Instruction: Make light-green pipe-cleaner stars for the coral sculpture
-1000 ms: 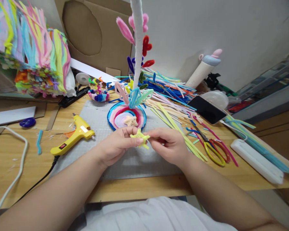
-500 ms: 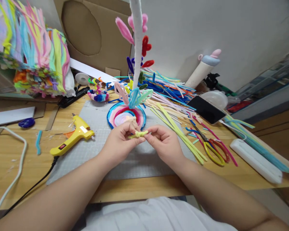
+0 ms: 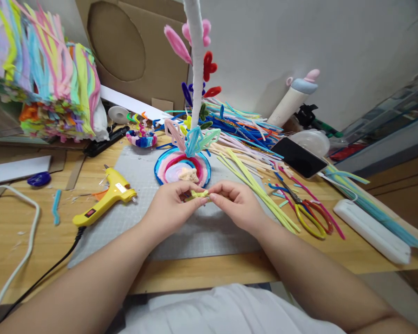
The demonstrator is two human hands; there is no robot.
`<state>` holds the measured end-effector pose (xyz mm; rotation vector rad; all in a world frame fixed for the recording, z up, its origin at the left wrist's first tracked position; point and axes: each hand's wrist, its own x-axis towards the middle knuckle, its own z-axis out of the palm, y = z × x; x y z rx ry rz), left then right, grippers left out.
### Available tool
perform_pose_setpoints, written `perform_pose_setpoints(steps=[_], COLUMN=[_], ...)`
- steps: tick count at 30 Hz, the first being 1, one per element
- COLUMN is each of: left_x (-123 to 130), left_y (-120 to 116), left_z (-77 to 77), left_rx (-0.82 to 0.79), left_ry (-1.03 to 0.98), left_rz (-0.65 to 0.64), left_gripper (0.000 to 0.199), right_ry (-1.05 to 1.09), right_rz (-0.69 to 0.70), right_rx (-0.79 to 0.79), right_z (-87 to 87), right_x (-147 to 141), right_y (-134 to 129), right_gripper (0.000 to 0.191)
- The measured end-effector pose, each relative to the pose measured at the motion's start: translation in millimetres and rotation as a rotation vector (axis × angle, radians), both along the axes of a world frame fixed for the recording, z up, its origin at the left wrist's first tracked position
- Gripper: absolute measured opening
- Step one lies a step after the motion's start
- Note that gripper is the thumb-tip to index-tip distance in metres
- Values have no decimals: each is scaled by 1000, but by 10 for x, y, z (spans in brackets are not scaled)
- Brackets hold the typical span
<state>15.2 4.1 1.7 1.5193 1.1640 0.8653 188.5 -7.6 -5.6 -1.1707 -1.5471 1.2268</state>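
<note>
Both hands meet over the grey cutting mat (image 3: 209, 236). A small bent piece of yellow pipe cleaner (image 3: 199, 194) is pinched between the thumb and fingers of my left hand (image 3: 176, 202). My right hand (image 3: 238, 204) pinches the right end of the same piece. Just beyond the hands is a round base (image 3: 159, 172) of blue, pink and red rings, with a small beige piece (image 3: 188, 175) on it. A white wrapped stem (image 3: 197, 69) with coloured loops rises behind the base.
A yellow glue gun (image 3: 107, 197) lies left on the mat. Yellow-green pipe cleaners (image 3: 261, 195), scissors (image 3: 310, 218), a phone (image 3: 298, 157) and a white power strip (image 3: 372, 232) are to the right. Pipe cleaner bundles (image 3: 55, 79) stand at the back left.
The fingertips have come slightly closer together, and less of the yellow piece sticks out at the right. The beige piece on the base is now more exposed behind my left hand.
</note>
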Motion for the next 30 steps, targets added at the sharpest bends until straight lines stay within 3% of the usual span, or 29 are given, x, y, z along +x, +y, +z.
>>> perform_pose_setpoints(steps=[6,13,17,21,30], left_x=[4,-29,-10,30,84], left_y=[34,51,46,22,-7], left_z=[-30,-38,-54,-79,-107], left_rx=[-351,-470,-441,-280,-100], left_ry=[-481,-727,-733,-646,-520], left_rz=[-14,-20,13,87,120], left_gripper=[21,16,16,18,21], right_ry=[32,144,61,-23,141], right_rz=[78,83,44,-17,-169], right_rx=[-49,-50,53,113,23], right_z=[119,79,-2,-38,-43], right_x=[110,27,-14,-47,-142], right_y=[57,-21,-75,-112,-100], right_gripper=[22,23,14,14,23])
